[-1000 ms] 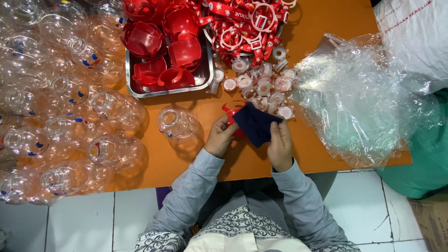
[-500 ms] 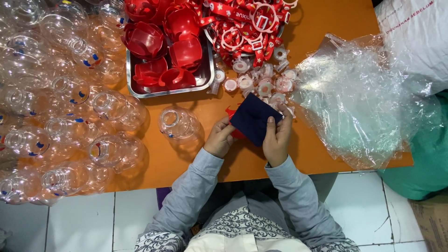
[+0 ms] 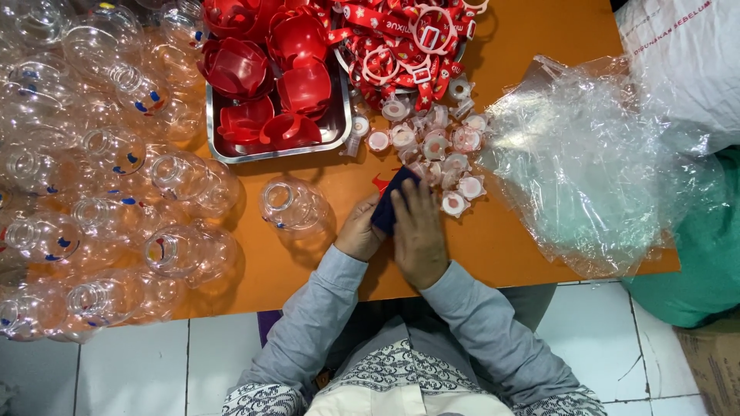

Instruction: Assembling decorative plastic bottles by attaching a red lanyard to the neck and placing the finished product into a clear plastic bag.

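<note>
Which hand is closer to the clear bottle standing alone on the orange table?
Left. The left hand sits just right of the lone clear bottle, holding the dark blue cloth. The right hand lies farther off, beyond the left hand, resting on that cloth.
</note>
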